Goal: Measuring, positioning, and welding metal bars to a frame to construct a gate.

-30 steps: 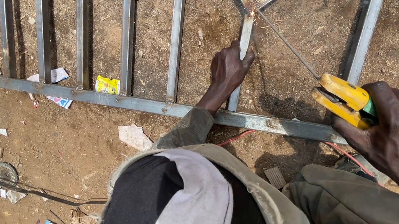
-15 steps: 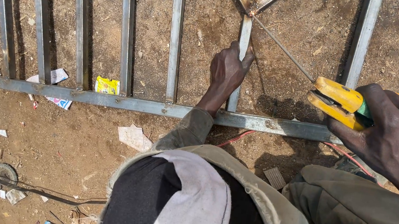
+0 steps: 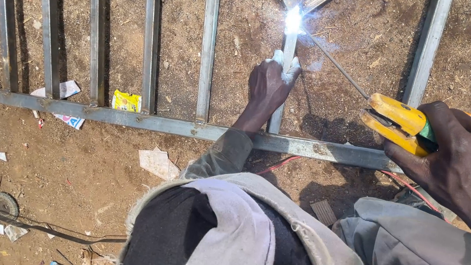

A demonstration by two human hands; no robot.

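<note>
Electrode holder (image 3: 398,122) — in right hand (image 3: 464,159)

I see a yellow electrode holder (image 3: 395,121), grey metal bars (image 3: 208,40), brown dirt ground (image 3: 84,171), a white-blue spark (image 3: 293,19).

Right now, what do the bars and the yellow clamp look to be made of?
Bars: bare steel by the look, dull grey with rusty patches, and a bright arc burns at their joint. Clamp: yellow casing, probably plastic, gripping a thin metal rod.
</note>
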